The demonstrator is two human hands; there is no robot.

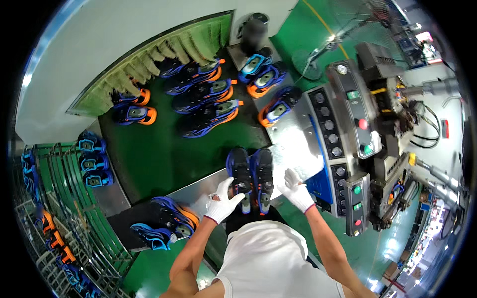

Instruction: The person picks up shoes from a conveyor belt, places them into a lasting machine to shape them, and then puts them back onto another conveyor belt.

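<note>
Both my hands wear white gloves. My left hand (223,200) rests against the left one of a pair of blue and black shoes (251,175), which lies sole-up at the near end of the green conveyor belt (154,154). Its thumb and fingers touch that shoe's side. My right hand (296,189) sits just right of the pair, on the shiny metal plate (295,144) of the machine, fingers apart, holding nothing.
Several more blue, black and orange shoes (206,102) ride farther up the belt. Another pair (166,222) lies near left on a dark mat. A control panel with buttons (348,144) stands to the right. Green racks with shoes (54,218) fill the left.
</note>
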